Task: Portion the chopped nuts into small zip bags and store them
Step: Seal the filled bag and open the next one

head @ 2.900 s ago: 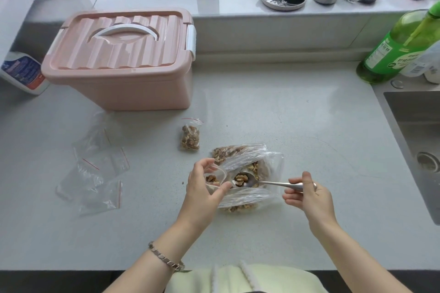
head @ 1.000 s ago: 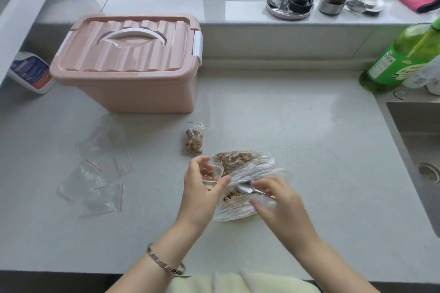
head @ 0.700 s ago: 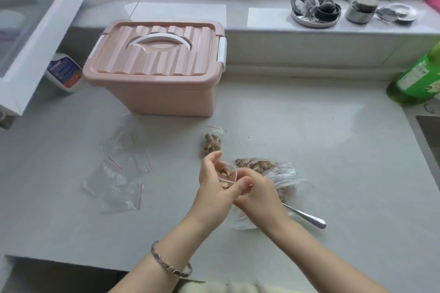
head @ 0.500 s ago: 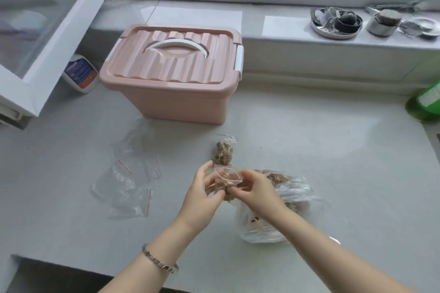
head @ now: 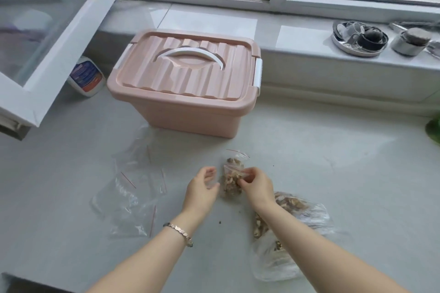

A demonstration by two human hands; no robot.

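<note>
My right hand [head: 256,185] pinches a small zip bag of chopped nuts [head: 231,182] by its right side, low over the counter. Just behind it lies another filled small zip bag [head: 234,159]. My left hand [head: 202,189] hovers right beside the held bag, fingers apart, holding nothing. The large clear bag of chopped nuts [head: 290,226] lies under my right forearm. Several empty small zip bags [head: 133,192] with red seal lines are spread to the left. The pink storage box [head: 185,81] stands behind with its lid shut.
An open window sash [head: 47,38] juts over the counter at left, with a white bottle [head: 87,77] below it. On the sill at the right stand a metal dish of small items [head: 359,39] and a small jar [head: 410,41]. A green bottle [head: 434,129] shows at the right edge.
The spoon was let go and has left the view. Both hands closed on the small bag's top, then my left hand let go of it. The view swung left and up.
</note>
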